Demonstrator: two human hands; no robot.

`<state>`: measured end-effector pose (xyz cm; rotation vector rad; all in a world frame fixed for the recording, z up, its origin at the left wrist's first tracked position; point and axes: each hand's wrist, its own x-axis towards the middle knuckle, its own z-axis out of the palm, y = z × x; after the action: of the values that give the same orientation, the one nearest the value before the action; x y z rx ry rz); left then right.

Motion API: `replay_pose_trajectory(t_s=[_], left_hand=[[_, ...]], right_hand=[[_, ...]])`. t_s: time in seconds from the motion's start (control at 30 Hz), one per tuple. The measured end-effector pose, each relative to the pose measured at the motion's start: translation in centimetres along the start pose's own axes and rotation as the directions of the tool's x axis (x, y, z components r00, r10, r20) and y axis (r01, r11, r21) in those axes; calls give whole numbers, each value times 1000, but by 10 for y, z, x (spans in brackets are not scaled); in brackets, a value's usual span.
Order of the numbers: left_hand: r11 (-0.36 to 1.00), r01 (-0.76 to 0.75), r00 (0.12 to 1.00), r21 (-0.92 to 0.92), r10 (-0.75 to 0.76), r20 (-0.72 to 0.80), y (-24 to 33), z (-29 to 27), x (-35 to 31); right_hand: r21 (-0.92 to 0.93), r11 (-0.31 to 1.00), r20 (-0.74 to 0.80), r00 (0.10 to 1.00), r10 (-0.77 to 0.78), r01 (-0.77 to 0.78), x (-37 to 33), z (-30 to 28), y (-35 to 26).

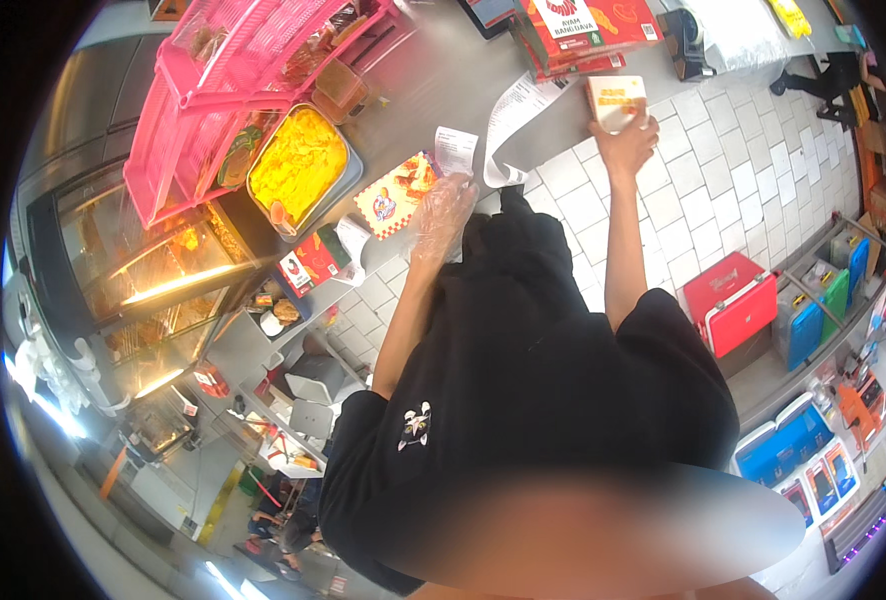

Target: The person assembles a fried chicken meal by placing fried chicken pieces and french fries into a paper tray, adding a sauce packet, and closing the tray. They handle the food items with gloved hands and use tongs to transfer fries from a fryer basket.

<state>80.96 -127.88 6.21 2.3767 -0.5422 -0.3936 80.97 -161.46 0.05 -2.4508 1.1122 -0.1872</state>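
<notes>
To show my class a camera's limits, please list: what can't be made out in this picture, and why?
Head view:
1. Inside of the white box: hidden by its own walls; the right hand covers part.
2. Near edge of the patterned carton: behind the gloved left hand.
3. Far end of the red box: cut off by the upper edge.
4. Contents of the lit cabinet: too small, glare.

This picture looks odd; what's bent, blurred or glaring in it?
In the head view, straight edges bow near the rim, a smooth blur covers the lower middle, light strips glare in the display cabinet, and print on the white box looks slightly soft.
</notes>
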Motion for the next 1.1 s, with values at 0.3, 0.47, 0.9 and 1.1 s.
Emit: replay_pose_trajectory(t_s=[0.3,0.47,0.9,1.1], left_hand=[[966,247,968,-76,-249,-26,-11,-2,-11],[986,165,968,-34,-169,-187,-31,10,-44],[251,112,252,-962,-943,-216,-43,-7,-285],[366,-661,-458,-655,-888,-34,-83,49,-448]], right_hand=[[63,998,-102,995,-23,30,132,21,70],[186,803,-255,817,-517,566,167,42,84],[773,512,264,543,-797,375,-275,68,-83],[979,146,201,-529,-824,145,-522,-6,-115]])
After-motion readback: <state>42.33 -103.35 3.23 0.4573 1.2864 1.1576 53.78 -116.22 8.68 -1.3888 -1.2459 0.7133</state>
